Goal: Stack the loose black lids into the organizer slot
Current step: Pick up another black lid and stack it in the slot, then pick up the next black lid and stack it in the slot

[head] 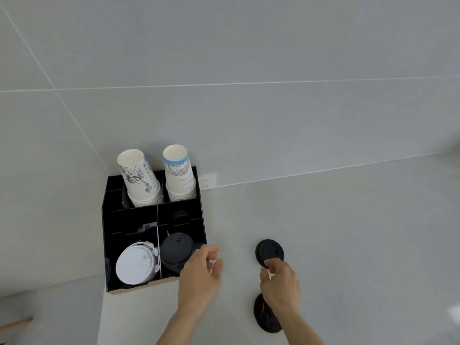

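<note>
We see the right hand (280, 282) with fingertips pinching the near edge of a loose black lid (269, 251) flat on the desk (361, 232). Another black lid (266, 317) lies under the wrist. The left hand (199, 277), loosely curled and empty, hovers beside the organizer (109, 245), whose front right slot holds a stack of black lids (175, 250).

A pale grey surface (348, 232) carries a black organizer (112, 245) against the wall. Right of the organizer lie two loose black lids, one farther (267, 250) and one nearer (265, 317).
</note>
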Available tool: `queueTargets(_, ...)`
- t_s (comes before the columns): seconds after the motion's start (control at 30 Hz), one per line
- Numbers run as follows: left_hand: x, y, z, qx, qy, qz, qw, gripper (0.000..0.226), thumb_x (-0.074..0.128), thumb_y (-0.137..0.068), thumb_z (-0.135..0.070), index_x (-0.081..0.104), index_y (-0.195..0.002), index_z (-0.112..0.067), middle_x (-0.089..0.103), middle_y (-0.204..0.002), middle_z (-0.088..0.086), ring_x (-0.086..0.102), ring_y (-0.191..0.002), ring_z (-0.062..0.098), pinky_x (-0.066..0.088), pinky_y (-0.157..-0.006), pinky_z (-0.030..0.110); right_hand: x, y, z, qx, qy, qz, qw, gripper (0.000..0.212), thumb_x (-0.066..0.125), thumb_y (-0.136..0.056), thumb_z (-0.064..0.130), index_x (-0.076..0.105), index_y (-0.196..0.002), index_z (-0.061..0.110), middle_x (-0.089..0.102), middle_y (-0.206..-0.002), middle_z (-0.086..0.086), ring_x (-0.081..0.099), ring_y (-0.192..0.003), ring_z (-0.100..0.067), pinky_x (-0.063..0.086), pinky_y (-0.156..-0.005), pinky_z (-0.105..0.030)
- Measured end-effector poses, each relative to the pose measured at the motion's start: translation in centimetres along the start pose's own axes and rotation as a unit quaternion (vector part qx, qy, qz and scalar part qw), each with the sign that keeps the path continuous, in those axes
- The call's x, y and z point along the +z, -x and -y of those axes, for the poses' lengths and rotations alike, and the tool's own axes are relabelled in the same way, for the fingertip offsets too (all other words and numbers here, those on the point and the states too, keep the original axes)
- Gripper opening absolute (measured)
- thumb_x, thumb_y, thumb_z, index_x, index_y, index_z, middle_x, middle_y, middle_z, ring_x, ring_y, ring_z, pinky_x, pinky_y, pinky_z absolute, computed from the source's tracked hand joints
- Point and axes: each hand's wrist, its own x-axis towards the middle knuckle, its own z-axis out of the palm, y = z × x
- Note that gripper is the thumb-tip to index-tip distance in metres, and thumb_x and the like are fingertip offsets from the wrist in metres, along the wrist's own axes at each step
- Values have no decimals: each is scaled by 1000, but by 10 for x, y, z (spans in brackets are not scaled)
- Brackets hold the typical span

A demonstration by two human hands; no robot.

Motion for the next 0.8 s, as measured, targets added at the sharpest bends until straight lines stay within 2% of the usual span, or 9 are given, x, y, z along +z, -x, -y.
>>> queueTargets(0.13,43,16,-4,-24,-23,123,992,30,62,-89,-39,55,-118,-38,58,-106,-23,60,-91,-3,48,-77,18,-11,10,-42,88,6,41,995,34,58,-90,33,57,-124,27,61,-121,1,62,-106,-20,44,-78,-30)
queueTargets(0.27,78,33,-3,-75,-55,211,973,44,61,-89,-42,50,-130,-33,56,-119,-14,60,-98,4,47,-86,22,-13,20,-69,140,-21,73,987,39,59,-88,33,56,-126,25,62,-122,-2,62,-108,-21,50,-87,-32)
queueTargets(0.37,98,45,-4,-123,-51,249,959,55,63,-87,-40,45,-137,-29,57,-132,-6,61,-110,12,48,-96,29,-13,25,-79,168,-47,94,980,42,61,-86,33,56,-127,24,65,-114,-1,63,-101,-20,52,-88,-34)
queueTargets(0.47,111,53,-4,-138,-46,272,951,62,65,-84,-38,43,-140,-25,60,-134,-5,60,-118,14,48,-100,30,-14,26,-81,174,-67,104,977,40,63,-86,31,57,-125,23,60,-90,9,62,-89,-17,53,-84,-33)
queueTargets(0.6,113,57,-5,-143,-24,267,953,60,70,-82,-31,46,-136,-24,64,-126,-7,62,-110,12,50,-93,25,-17,25,-75,180,-110,114,971,31,63,-85,26,62,-116,22,63,-89,10,67,-87,-18,58,-86,-41)
queueTargets(0.73,94,50,-12,-146,23,201,968,50,73,-81,-26,52,-127,-31,63,-119,-9,64,-104,11,52,-94,30,-20,20,-57,151,-131,85,976,24,64,-84,24,66,-108,25,64,-85,13,65,-84,-14,57,-83,-38)
queueTargets(0.8,77,43,-19,-129,44,153,979,40,73,-82,-25,53,-113,-40,64,-114,-13,65,-96,5,53,-88,28,-22,16,-40,124,-146,67,979,21,65,-85,24,66,-105,27,65,-85,14,63,-80,-8,56,-78,-35)
